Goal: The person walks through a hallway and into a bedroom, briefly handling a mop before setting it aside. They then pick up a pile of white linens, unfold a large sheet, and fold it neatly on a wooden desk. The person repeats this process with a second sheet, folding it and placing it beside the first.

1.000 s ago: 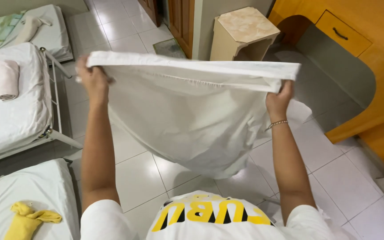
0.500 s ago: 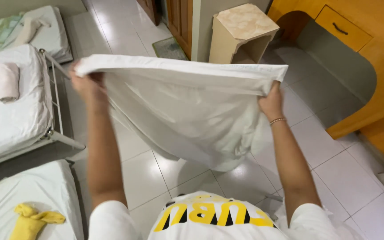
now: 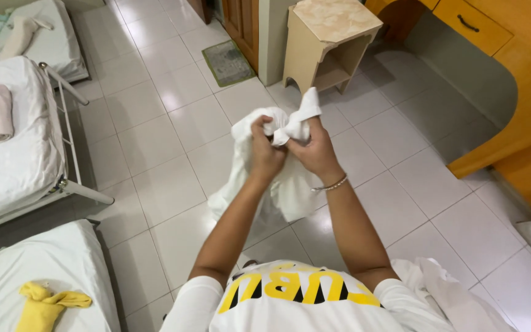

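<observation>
A soft, light white pillowcase (image 3: 278, 166) is pinched at its bunched top by both grips, left hand (image 3: 267, 154) and right hand (image 3: 316, 150), the slack hanging below.

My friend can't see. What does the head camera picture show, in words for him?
A person's left hand and right hand meet in front of the chest, both gripping a bunched white cloth that hangs above a white tiled floor. White-sheeted beds stand to the left, and a small beige bedside table stands ahead.
</observation>
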